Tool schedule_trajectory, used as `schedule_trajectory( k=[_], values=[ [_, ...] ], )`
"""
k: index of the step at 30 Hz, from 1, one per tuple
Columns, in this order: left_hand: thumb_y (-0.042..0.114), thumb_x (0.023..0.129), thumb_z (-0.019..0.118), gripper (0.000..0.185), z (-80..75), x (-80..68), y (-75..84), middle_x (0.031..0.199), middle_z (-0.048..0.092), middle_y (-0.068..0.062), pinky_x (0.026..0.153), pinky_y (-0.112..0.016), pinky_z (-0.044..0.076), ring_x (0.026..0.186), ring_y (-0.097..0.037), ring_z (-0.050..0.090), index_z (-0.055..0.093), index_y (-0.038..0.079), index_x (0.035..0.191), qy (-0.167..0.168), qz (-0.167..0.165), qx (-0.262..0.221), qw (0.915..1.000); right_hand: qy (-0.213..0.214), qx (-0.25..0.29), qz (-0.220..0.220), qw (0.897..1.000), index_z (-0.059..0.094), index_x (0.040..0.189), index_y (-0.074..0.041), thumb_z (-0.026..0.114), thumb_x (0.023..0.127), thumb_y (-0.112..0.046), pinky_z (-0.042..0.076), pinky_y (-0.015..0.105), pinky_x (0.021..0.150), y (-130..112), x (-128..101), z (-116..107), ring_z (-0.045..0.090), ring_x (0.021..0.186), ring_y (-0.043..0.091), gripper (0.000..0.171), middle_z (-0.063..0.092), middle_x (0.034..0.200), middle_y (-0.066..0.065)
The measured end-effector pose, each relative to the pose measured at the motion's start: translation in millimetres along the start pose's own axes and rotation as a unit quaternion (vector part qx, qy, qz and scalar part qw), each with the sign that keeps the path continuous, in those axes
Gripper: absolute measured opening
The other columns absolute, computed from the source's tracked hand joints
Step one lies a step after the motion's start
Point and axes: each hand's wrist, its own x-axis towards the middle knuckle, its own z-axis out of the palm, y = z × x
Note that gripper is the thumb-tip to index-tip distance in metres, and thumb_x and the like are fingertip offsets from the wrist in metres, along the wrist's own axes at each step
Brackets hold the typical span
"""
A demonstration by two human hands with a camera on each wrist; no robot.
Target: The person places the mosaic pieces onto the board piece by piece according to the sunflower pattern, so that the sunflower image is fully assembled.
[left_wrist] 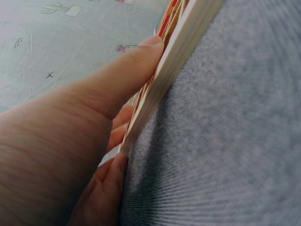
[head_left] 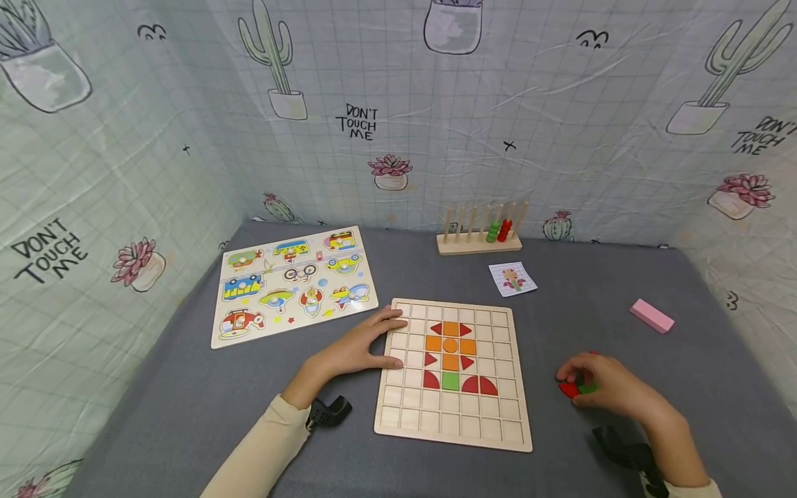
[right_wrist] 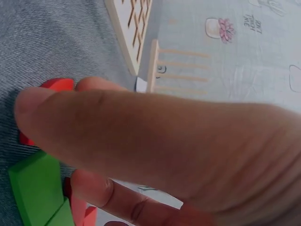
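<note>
Open cloth (head_left: 540,346) separates board's (head_left: 461,420) right edge from right hand (head_left: 613,391).

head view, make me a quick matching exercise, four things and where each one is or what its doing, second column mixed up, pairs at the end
Things
1. board
2. right hand
3. card
4. pink block

Places or states
A. just in front of the peg stand
B. lying alone near the right side of the table
C. left edge touched by the left hand
D. thumb and fingers around a red piece

Pairs: 1-C, 2-D, 3-A, 4-B
</note>
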Motion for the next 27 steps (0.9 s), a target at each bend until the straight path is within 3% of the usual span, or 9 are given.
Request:
schedule_trajectory(
  k=[10,19,24,27],
  values=[
    [0.038,0.084,0.077,0.073,0.0,-0.2,-0.9,0.158,0.029,-0.003,0.116,-0.048,0.025,0.149,-0.025,0.016,0.047,0.015,0.145,0.001,0.002,0.006,1.0,0.048,-0.006,0.024,0.999,0.07,0.093,-0.004,0.081,0.074,-0.003,0.039,0.024,0.055,-3.6,5.7,7.7,0.042,0.063,0.001,0.022,0.058,0.08,-0.005],
    [0.039,0.084,0.077,0.072,-0.5,-0.2,0.5,0.158,0.028,-0.004,0.115,-0.05,0.026,0.149,-0.026,0.017,0.047,0.015,0.145,-0.001,-0.002,-0.002,1.0,0.132,-0.026,-0.003,0.991,0.069,0.09,-0.004,0.081,0.076,-0.005,0.039,0.024,0.052,-9.1,18.1,22.2,0.041,0.059,-0.002,0.019,0.06,0.077,-0.005],
    [0.038,0.084,0.077,0.073,-0.9,-0.6,1.0,0.158,0.028,-0.004,0.115,-0.051,0.025,0.149,-0.027,0.015,0.046,0.015,0.146,-0.005,-0.004,-0.005,1.0,0.135,-0.024,0.002,0.99,0.068,0.094,-0.003,0.078,0.08,-0.009,0.039,0.023,0.052,-13.2,20.2,25.3,0.041,0.059,-0.002,0.019,0.053,0.075,-0.007],
    [0.038,0.084,0.077,0.073,-0.9,-0.4,1.0,0.158,0.028,-0.004,0.116,-0.05,0.025,0.149,-0.027,0.015,0.046,0.015,0.145,-0.004,-0.005,-0.005,1.0,0.13,-0.019,-0.003,0.991,0.067,0.1,-0.001,0.073,0.081,0.0,0.037,0.023,0.052,-12.1,16.5,22.5,0.039,0.059,-0.001,0.02,0.054,0.079,-0.005]
  ],
)
